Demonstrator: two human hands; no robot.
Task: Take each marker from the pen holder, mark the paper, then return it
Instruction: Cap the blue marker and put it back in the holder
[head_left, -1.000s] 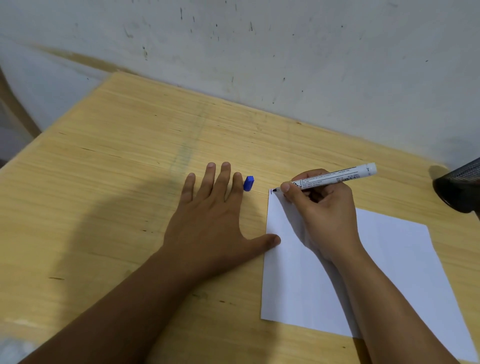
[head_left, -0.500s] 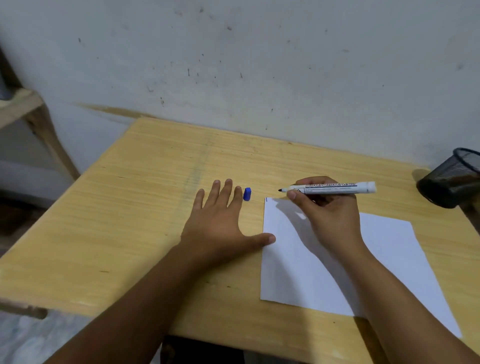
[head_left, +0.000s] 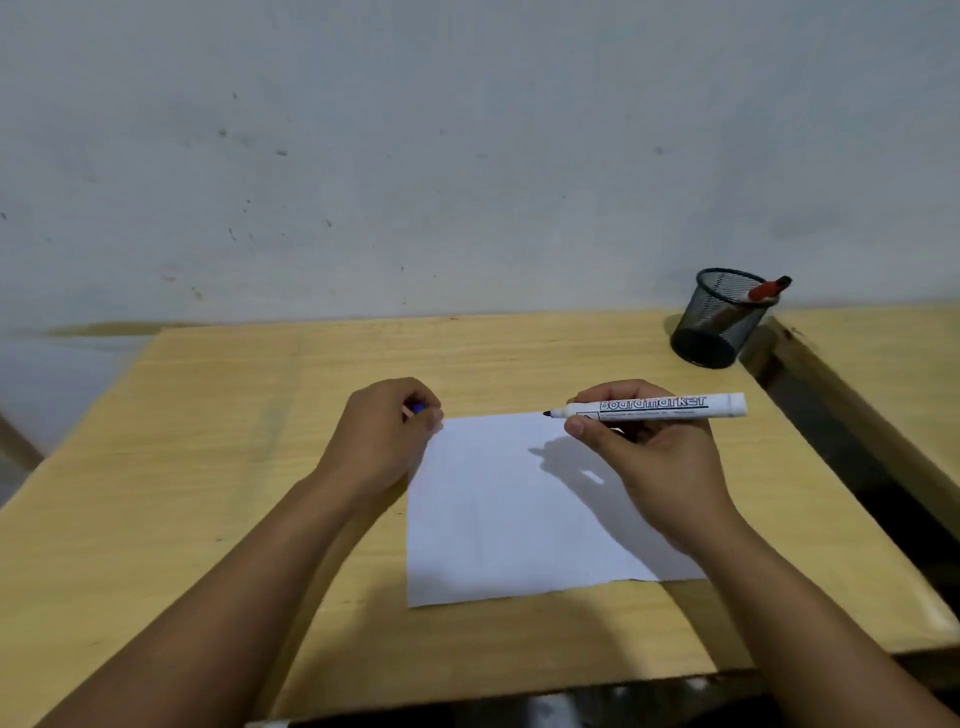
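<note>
My right hand (head_left: 649, 447) grips a white board marker (head_left: 654, 406), uncapped, held level with its dark tip pointing left above the top edge of the white paper (head_left: 509, 519). My left hand (head_left: 387, 431) is curled at the paper's upper left corner, fingers closed around the small blue cap (head_left: 418, 408), of which only a sliver shows. A black mesh pen holder (head_left: 719, 319) stands at the back right of the table with a red marker (head_left: 769, 289) leaning out of it.
The wooden table (head_left: 208, 493) stands against a scuffed white wall. A second wooden table (head_left: 883, 353) adjoins it on the right, with a dark gap between them beside the pen holder.
My left hand went from lying flat to closing on the blue cap. My right hand lifted the marker off the paper and holds it level. The view tilted up, showing the whole pen holder.
</note>
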